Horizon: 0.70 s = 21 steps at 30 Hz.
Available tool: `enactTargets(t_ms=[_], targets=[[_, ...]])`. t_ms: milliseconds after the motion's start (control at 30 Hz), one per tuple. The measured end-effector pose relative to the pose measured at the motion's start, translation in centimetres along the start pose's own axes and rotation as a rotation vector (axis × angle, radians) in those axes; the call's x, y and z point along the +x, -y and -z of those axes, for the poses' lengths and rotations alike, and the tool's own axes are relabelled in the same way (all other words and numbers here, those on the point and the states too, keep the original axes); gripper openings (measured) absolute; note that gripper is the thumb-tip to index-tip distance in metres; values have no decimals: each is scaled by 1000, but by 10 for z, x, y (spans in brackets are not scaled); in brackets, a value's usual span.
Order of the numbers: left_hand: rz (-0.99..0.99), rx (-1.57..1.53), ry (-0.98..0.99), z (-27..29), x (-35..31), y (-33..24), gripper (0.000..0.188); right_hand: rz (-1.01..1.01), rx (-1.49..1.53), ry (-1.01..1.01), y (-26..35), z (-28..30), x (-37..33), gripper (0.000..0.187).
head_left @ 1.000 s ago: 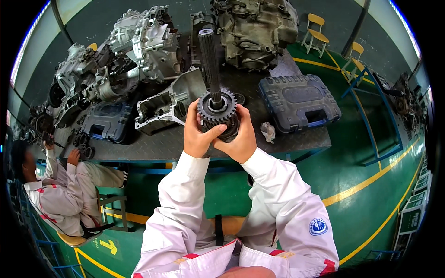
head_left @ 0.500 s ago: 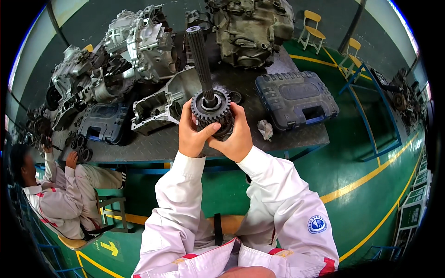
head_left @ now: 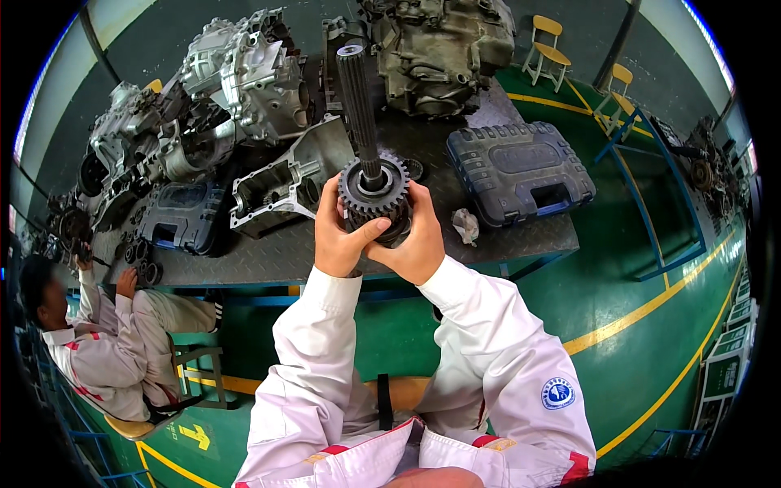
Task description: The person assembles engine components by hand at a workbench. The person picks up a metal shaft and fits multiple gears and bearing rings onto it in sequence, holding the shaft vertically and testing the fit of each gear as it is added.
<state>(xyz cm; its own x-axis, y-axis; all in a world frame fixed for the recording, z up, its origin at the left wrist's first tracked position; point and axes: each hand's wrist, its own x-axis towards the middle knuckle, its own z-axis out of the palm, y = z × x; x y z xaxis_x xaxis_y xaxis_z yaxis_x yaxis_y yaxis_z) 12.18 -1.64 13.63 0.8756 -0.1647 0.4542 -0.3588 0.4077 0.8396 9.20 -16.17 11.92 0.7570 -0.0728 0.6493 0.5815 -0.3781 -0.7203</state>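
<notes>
Both my hands are wrapped round the lower part of a gear shaft (head_left: 373, 185), a toothed metal gear stack with a long splined shaft rising from it. The shaft stands nearly upright, its top tilted slightly left and away from me. My left hand (head_left: 338, 236) grips the left side and my right hand (head_left: 416, 240) the right, with the thumbs close together in front. The underside of the gear stack is hidden by my fingers. Just behind my right fingers a small dark ring-shaped part (head_left: 414, 168) lies on the metal workbench (head_left: 268, 256).
An open metal housing (head_left: 272, 195) stands left of my hands. Dark tool cases (head_left: 522, 172) (head_left: 181, 213) lie right and left; crumpled white paper (head_left: 465, 226) is nearby. Gearbox casings (head_left: 244, 77) (head_left: 443, 57) fill the back. A seated person (head_left: 110, 350) works at the left.
The gear shaft has shifted slightly right, and its upper end has swung a little to the right. Both hands keep their hold.
</notes>
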Motion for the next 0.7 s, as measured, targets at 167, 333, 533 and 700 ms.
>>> enactTargets(t_ms=[167,333,533,700], targets=[[0,-9,1,-1,0,-1,80,19,-20,-8,2,1,-1,97],[-6,-4,-3,3,0,1,81,2,-1,-18,1,-2,-2,96],[6,-15,-5,6,0,3,83,5,-16,-31,5,-2,1,96],[-2,-45,-5,7,1,1,84,-24,3,-22,3,-4,0,97]])
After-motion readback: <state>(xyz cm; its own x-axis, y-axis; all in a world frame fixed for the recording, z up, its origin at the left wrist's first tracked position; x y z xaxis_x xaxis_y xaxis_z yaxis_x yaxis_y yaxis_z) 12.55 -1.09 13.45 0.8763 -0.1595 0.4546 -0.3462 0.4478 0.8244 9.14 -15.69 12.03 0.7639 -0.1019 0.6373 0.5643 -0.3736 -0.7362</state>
